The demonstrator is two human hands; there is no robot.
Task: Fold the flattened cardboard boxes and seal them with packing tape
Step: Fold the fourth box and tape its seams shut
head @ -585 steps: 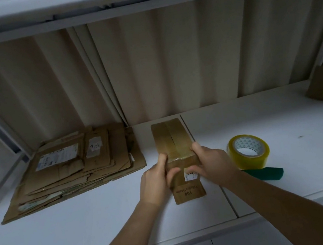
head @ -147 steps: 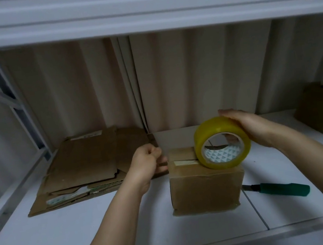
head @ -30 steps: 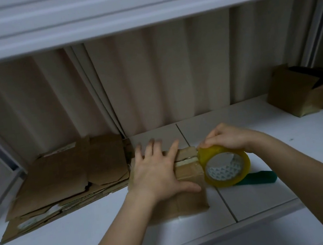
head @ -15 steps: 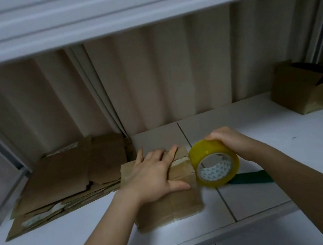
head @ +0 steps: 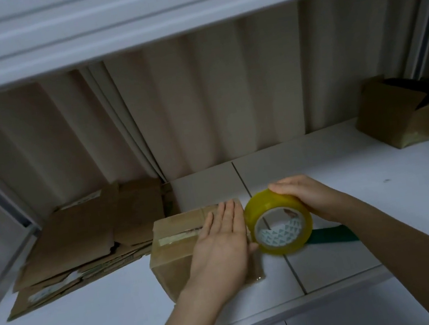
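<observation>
A small folded cardboard box (head: 175, 236) stands on the white shelf (head: 92, 319), with a strip of tape along its top seam. My left hand (head: 223, 240) lies flat on the right part of the box top, fingers together and stretched out. Just right of the box, my right hand (head: 309, 198) grips a yellow roll of packing tape (head: 278, 226) from above, held upright against the box's right edge. A stack of flattened cardboard boxes (head: 80, 238) lies at the left.
A green-handled cutter (head: 333, 236) lies on the shelf behind the tape roll. Folded boxes (head: 395, 113) sit at the far right. A beige corrugated wall (head: 226, 99) closes the back, and an upper shelf (head: 184, 8) hangs overhead.
My left hand has slid rightwards along the box top to its right edge, baring the taped seam. The tape roll stays at the box's right side in my right hand.
</observation>
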